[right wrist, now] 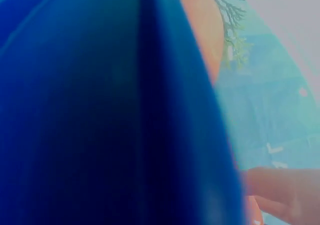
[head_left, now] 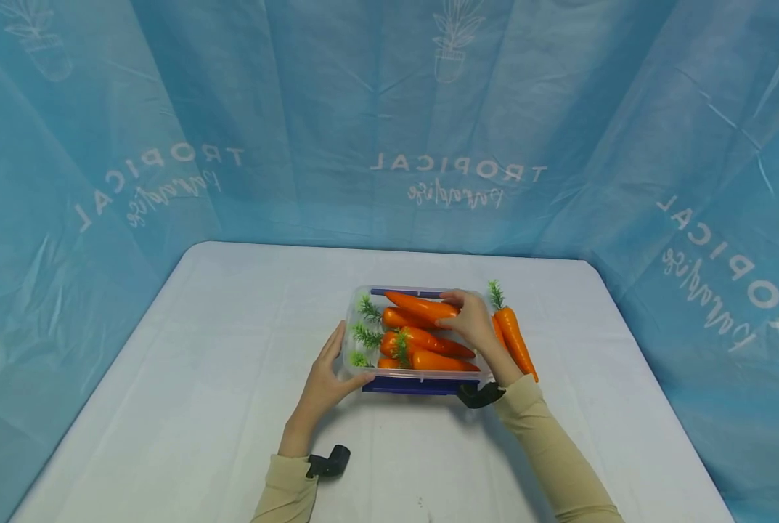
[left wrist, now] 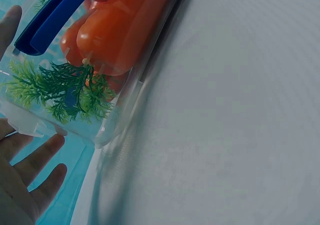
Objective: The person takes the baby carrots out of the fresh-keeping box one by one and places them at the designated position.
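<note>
A clear plastic box [head_left: 422, 375] with blue latches holds several orange toy carrots with green tops. My left hand [head_left: 326, 381] rests against the box's left end, fingers straight and spread, its thumb along the front corner. In the left wrist view, the fingers [left wrist: 42, 157] touch the clear wall beside a blue latch [left wrist: 52, 22]. Over the box's right part, my right hand [head_left: 470, 319] grips the thick end of the uppermost carrot [head_left: 415, 303], whose tip points left. A blurred blue latch [right wrist: 115, 110] covers most of the right wrist view, hiding much of that hand.
Two more carrots lie right of the box; one, a whole carrot [head_left: 518, 341], rests beside another partly hidden by the right hand. Everything stands on a white-covered table [head_left: 186, 407]. A blue printed curtain [head_left: 324, 109] surrounds the back and sides.
</note>
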A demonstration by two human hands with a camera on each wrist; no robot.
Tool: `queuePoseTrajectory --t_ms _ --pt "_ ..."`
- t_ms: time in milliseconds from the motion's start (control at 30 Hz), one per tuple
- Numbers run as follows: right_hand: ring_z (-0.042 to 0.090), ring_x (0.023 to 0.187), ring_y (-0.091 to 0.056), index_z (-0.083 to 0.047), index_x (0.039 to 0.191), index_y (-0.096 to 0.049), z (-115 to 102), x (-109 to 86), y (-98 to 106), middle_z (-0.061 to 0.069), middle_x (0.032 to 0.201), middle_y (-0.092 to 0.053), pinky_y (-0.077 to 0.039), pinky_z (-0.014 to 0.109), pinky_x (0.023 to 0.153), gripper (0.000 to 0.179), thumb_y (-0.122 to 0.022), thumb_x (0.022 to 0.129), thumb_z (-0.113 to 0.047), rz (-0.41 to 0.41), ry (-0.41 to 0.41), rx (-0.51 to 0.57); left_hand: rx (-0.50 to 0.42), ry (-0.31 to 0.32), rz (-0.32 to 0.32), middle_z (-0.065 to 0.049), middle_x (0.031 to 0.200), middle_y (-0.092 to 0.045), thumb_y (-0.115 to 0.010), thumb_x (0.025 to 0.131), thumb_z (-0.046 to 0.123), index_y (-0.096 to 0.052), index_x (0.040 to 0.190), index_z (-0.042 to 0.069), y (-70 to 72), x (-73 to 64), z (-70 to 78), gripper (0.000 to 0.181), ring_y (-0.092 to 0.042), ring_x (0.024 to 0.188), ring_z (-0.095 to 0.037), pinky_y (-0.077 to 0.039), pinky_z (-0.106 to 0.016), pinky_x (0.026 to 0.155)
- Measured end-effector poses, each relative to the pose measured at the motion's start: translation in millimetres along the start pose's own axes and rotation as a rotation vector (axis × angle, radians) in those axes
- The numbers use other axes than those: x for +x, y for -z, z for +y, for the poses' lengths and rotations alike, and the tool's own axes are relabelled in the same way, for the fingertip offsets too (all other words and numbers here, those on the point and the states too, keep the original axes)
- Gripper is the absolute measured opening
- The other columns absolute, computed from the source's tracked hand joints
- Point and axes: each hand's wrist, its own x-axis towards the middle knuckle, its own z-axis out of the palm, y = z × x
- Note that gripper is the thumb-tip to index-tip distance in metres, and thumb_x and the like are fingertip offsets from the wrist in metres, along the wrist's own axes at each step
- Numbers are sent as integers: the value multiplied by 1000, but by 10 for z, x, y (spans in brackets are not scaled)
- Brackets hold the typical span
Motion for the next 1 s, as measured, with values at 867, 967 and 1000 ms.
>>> queuePoseTrajectory --t_ms 867,967,1000 --pt "33 104 -61 -3 123 -60 -159 -268 418 20 121 -64 -54 46 93 44 -73 82 -12 131 -64 145 19 -9 3 -2 161 -18 -82 73 36 -16 154 26 -4 0 2 105 -22 146 -30 -26 -55 116" --pt "33 106 -60 -3 124 -59 -151 -297 483 19 123 -63 -53 46 95 45 -73 83 -13 146 -87 171 22 -13 5 -3 160 -19 -82 73 36 -16 154 24 -2 -1 7 105 -23 146 -31 -26 -55 115" --pt "32 106 -60 -4 124 -59 -143 -305 504 18 123 -63 -53 44 95 45 -73 83 -14 152 -101 181 24 -14 6 -3 160 -19 -82 73 36 -16 154 23 -1 -3 9 104 -23 146 -31 -27 -55 115"
